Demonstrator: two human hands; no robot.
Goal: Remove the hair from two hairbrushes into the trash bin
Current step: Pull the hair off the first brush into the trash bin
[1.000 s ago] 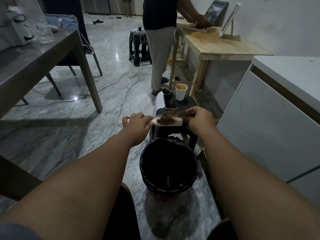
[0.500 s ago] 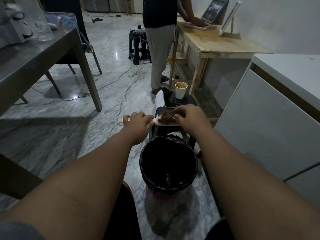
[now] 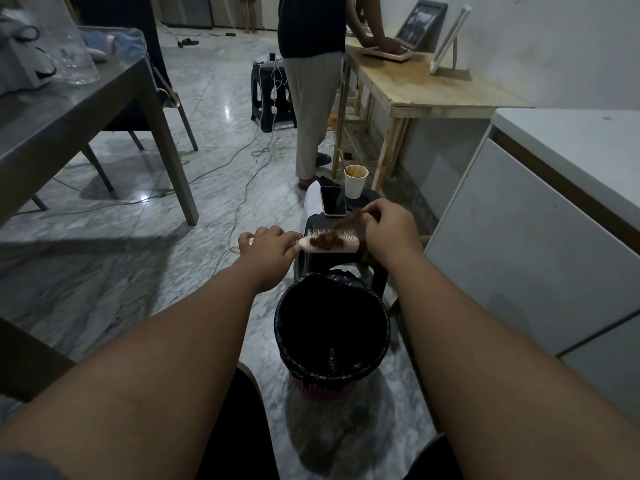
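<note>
Quickly, left to right: left hand [image 3: 268,249] is closed around the handle of the pink hairbrush [image 3: 330,243], holding it level with bristles up, beyond the far rim of the trash bin [image 3: 332,327] rather than right over its mouth. A brown hair clump [image 3: 325,241] sits tangled in the bristles. Right hand [image 3: 388,230] is pinched onto a strand of that hair, lifted up and off toward the right; the strand is taut, with most of the clump seated on the brush.

Handling guess: hair is light, soft, snaggy, likely to come away in wisps, so grab low at the bristle roots. Brush is stiff and light; the handle grip looks fine.

Room: the bin opening is wide and bag-lined, just below and nearer the person. The black stool [image 3: 360,261] sits just behind the brush, carrying a phone [image 3: 333,200] and paper cup [image 3: 355,181]; loose hair could drift there. White cabinet [image 3: 519,237] bounds the right. No second brush visible.
</note>
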